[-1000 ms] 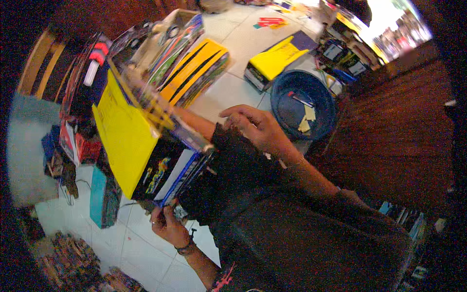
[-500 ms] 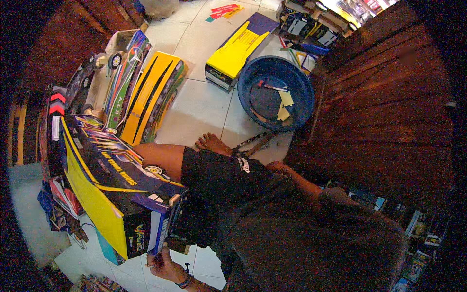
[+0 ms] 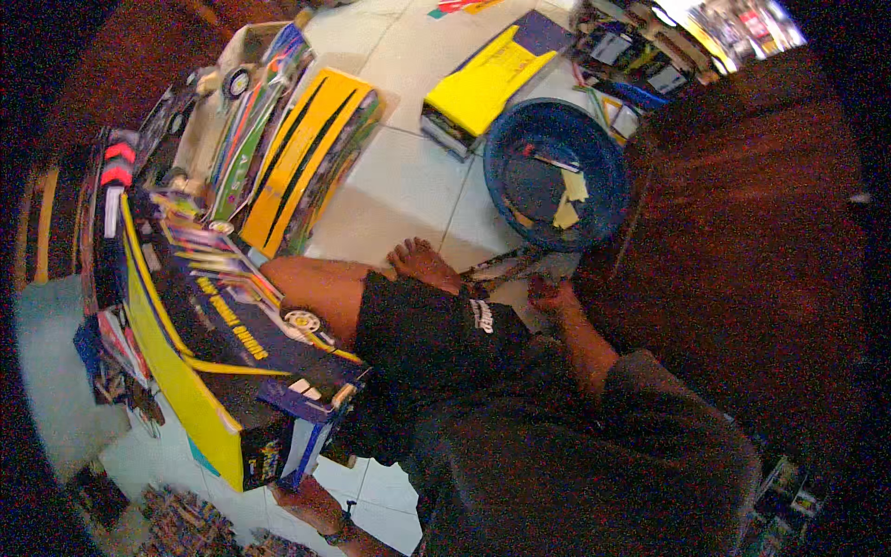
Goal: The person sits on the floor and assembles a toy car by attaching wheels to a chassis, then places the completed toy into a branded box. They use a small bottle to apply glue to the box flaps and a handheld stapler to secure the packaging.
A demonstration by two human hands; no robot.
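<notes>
A large toy bus [image 3: 218,316], dark purple with yellow sides and striped decoration, lies along the left by my bent leg. My left hand [image 3: 311,506], with a band at the wrist, is at the bus's near end; its fingers are mostly hidden behind that end and seem to grip it. Beyond the knee of my black shorts, my right hand [image 3: 554,295] hovers close to my foot, and its fingers are dark and blurred. A blue basin [image 3: 492,190] holding yellow paper scraps and small items stands just ahead of that hand.
A yellow and purple box-shaped body [image 3: 487,84] rests on the tiles behind the basin. More model buses [image 3: 306,158] with wheels line the far left. A brown wooden panel [image 3: 733,213] rises on the right. Dark strips [image 3: 506,265] lie by my foot.
The view has shifted, moving the scene rightward. My right hand has moved forward, away from my shorts. My left hand's fingers, earlier visible at the bus's end, have slipped behind it.
</notes>
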